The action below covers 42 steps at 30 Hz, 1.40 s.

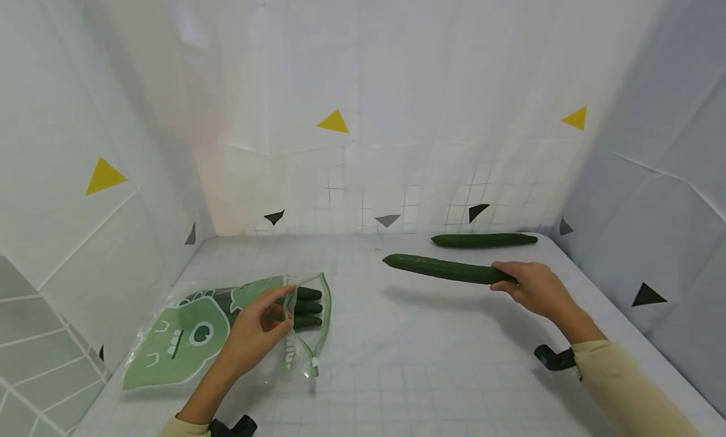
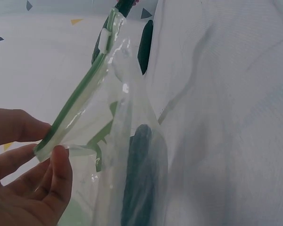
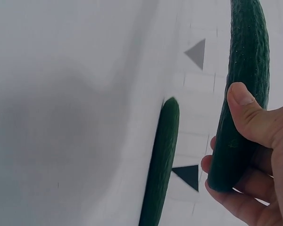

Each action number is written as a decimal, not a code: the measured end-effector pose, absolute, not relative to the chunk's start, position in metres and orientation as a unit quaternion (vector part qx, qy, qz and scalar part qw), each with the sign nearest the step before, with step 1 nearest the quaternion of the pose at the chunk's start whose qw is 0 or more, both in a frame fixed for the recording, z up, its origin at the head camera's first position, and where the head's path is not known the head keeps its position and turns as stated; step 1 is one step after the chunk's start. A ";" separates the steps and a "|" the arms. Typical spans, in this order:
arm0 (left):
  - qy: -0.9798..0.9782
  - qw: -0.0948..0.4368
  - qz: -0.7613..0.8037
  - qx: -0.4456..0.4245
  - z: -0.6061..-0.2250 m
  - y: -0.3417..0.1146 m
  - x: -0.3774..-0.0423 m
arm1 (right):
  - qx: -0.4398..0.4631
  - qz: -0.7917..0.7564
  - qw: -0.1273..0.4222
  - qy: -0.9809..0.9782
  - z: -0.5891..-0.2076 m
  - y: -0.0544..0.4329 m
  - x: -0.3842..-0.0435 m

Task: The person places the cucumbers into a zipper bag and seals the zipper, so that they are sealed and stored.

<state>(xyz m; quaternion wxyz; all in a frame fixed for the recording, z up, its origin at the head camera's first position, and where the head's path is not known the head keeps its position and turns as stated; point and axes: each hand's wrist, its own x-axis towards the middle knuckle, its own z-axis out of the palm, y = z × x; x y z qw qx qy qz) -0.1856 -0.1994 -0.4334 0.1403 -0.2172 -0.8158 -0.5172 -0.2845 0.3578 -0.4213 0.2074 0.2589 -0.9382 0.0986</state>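
Bag edge [image 1: 327, 304] in left hand [image 1: 258, 330]; wide gap to held cucumber [image 1: 442, 268].

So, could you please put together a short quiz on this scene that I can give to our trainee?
1. Which hand holds a cucumber above the table?
A) left
B) right
C) both
2. How many cucumber ends show at the mouth of the bag in the head view?
3. True or false: the bag is sealed shut.

Key:
1. B, the right hand.
2. Three.
3. False: its mouth is open, and the left hand pinches its edge.
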 end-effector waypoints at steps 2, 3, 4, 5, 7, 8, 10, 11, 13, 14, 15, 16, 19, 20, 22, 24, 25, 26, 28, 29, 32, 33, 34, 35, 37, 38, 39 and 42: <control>-0.816 0.140 -0.517 -0.217 -0.434 -0.200 -0.186 | 0.264 0.099 0.207 -0.937 -0.421 0.353 -0.283; -0.816 0.140 -0.518 -0.217 -0.434 -0.200 -0.185 | 0.267 0.099 0.208 -0.936 -0.421 0.350 -0.282; -0.815 0.140 -0.518 -0.218 -0.434 -0.200 -0.186 | 0.270 0.098 0.209 -0.935 -0.421 0.347 -0.281; -0.816 0.140 -0.517 -0.218 -0.435 -0.200 -0.186 | 0.273 0.098 0.210 -0.934 -0.421 0.344 -0.280; -0.817 0.141 -0.515 -0.217 -0.435 -0.200 -0.186 | 0.281 0.099 0.212 -0.931 -0.421 0.339 -0.279; -0.818 0.141 -0.514 -0.216 -0.436 -0.200 -0.186 | 0.286 0.102 0.212 -0.929 -0.420 0.336 -0.277; -0.820 0.140 -0.512 -0.213 -0.436 -0.200 -0.186 | 0.294 0.105 0.212 -0.926 -0.420 0.329 -0.275; -0.821 0.139 -0.512 -0.212 -0.437 -0.200 -0.186 | 0.297 0.108 0.212 -0.925 -0.421 0.326 -0.274; -0.822 0.137 -0.511 -0.211 -0.437 -0.201 -0.186 | 0.303 0.111 0.211 -0.923 -0.421 0.320 -0.273; -0.822 0.136 -0.512 -0.210 -0.437 -0.201 -0.186 | 0.305 0.111 0.211 -0.922 -0.422 0.317 -0.273; -0.822 0.136 -0.512 -0.209 -0.436 -0.201 -0.186 | 0.307 0.112 0.211 -0.921 -0.423 0.313 -0.272; -0.822 0.136 -0.512 -0.209 -0.436 -0.201 -0.186 | 0.310 0.113 0.211 -0.920 -0.423 0.310 -0.272; -0.822 0.135 -0.513 -0.207 -0.435 -0.200 -0.187 | 0.318 0.117 0.209 -0.917 -0.425 0.299 -0.270; -0.822 0.135 -0.513 -0.206 -0.435 -0.200 -0.187 | 0.320 0.118 0.209 -0.917 -0.425 0.295 -0.270; -0.822 0.134 -0.514 -0.206 -0.435 -0.200 -0.187 | 0.325 0.121 0.207 -0.915 -0.426 0.289 -0.268; -0.823 0.133 -0.512 -0.206 -0.435 -0.200 -0.186 | 0.331 0.123 0.205 -0.913 -0.428 0.282 -0.267; -0.823 0.134 -0.512 -0.206 -0.435 -0.200 -0.186 | 0.334 0.124 0.205 -0.911 -0.428 0.280 -0.267; -0.823 0.134 -0.512 -0.206 -0.435 -0.200 -0.186 | 0.338 0.125 0.206 -0.910 -0.429 0.277 -0.266; -0.823 0.134 -0.512 -0.207 -0.435 -0.200 -0.186 | 0.344 0.128 0.204 -0.907 -0.430 0.272 -0.264; -0.823 0.134 -0.512 -0.207 -0.435 -0.200 -0.186 | 0.347 0.129 0.204 -0.906 -0.430 0.270 -0.264; -0.822 0.132 -0.514 -0.208 -0.435 -0.200 -0.186 | 0.355 0.129 0.200 -0.904 -0.431 0.263 -0.262; -0.821 0.132 -0.514 -0.208 -0.435 -0.201 -0.186 | 0.357 0.130 0.199 -0.903 -0.431 0.261 -0.262; -0.821 0.132 -0.515 -0.209 -0.435 -0.201 -0.186 | 0.360 0.129 0.200 -0.902 -0.431 0.259 -0.262; -0.821 0.132 -0.515 -0.210 -0.435 -0.201 -0.186 | 0.363 0.130 0.200 -0.901 -0.431 0.257 -0.262; -0.821 0.133 -0.514 -0.210 -0.435 -0.201 -0.187 | 0.368 0.132 0.202 -0.898 -0.432 0.253 -0.263; -0.821 0.134 -0.514 -0.210 -0.435 -0.201 -0.187 | 0.372 0.135 0.202 -0.896 -0.432 0.251 -0.264; -0.821 0.134 -0.513 -0.210 -0.435 -0.201 -0.187 | 0.377 0.138 0.202 -0.893 -0.433 0.249 -0.264; -0.821 0.131 -0.516 -0.209 -0.436 -0.201 -0.187 | 0.389 0.145 0.200 -0.888 -0.435 0.245 -0.265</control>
